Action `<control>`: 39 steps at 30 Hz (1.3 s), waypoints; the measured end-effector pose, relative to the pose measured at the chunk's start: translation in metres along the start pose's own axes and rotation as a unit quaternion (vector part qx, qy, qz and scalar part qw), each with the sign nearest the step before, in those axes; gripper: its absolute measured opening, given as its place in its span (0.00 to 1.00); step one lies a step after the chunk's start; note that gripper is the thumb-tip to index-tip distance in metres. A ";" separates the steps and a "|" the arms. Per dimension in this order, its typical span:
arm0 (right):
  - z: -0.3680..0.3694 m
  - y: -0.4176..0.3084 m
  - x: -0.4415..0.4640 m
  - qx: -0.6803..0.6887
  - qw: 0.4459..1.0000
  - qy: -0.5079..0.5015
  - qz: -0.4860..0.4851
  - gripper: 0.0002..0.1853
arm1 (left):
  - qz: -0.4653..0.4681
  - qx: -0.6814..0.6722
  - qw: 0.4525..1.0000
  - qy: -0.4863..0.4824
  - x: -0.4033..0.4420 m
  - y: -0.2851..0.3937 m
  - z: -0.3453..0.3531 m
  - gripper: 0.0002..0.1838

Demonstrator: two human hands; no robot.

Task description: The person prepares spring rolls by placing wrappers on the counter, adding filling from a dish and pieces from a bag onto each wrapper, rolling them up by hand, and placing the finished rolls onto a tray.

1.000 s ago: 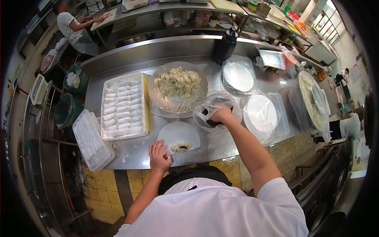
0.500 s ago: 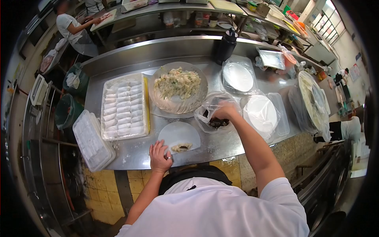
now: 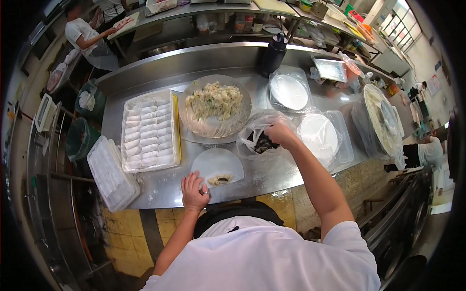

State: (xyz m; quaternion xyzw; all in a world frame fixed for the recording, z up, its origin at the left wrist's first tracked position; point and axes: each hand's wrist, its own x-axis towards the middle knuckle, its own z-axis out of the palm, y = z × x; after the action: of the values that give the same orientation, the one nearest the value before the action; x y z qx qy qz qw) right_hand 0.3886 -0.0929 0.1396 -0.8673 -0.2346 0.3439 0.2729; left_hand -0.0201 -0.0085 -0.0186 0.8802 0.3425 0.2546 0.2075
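My left hand [image 3: 194,190] lies with fingers apart at the lower left edge of a thin white round wrapper [image 3: 217,161]. A small mound of pale filling [image 3: 219,180] with a dark piece on it rests on the wrapper. My right hand [image 3: 281,134] is at a clear plastic bag [image 3: 246,145] of dark pieces [image 3: 262,144], its fingers bent together over them; what they hold is too small to make out. Behind the wrapper, a round tray [image 3: 190,124] carries a heap of pale chopped filling [image 3: 215,101].
Left of the wrapper, a tray [image 3: 124,169] holds rows of white rolls, beside a lidded container [image 3: 112,173]. To the right are bagged white rounds [image 3: 318,138], more rounds [image 3: 289,92] and a large covered basin [image 3: 381,119]. A dark bottle [image 3: 274,54] stands behind. Other people work farther off.
My right hand has come up from deep in the bag toward its right side, showing more dark pieces. My left hand stays by the wrapper. The whole view has shifted slightly.
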 end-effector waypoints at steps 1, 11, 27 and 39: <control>0.000 -0.003 -0.007 0.049 0.996 -0.069 -0.012 0.11 | 0.000 -0.001 1.000 0.000 -0.001 0.000 -0.001 0.18; -0.012 -0.057 -0.045 0.209 0.962 -0.137 -0.114 0.19 | 0.007 -0.002 1.000 0.002 0.001 0.002 -0.003 0.17; -0.038 -0.080 -0.065 0.290 0.938 -0.147 -0.121 0.24 | -0.001 -0.013 1.000 0.004 0.000 0.004 -0.005 0.17; -0.042 -0.026 -0.109 0.380 0.913 -0.106 -0.104 0.18 | -0.004 -0.002 1.000 -0.003 0.000 0.000 0.001 0.19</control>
State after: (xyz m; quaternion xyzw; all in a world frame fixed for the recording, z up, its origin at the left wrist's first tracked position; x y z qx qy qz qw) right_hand 0.3419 -0.1516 0.2334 -0.6269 -0.2029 0.4670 0.5897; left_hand -0.0199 -0.0091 -0.0190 0.8790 0.3448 0.2524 0.2115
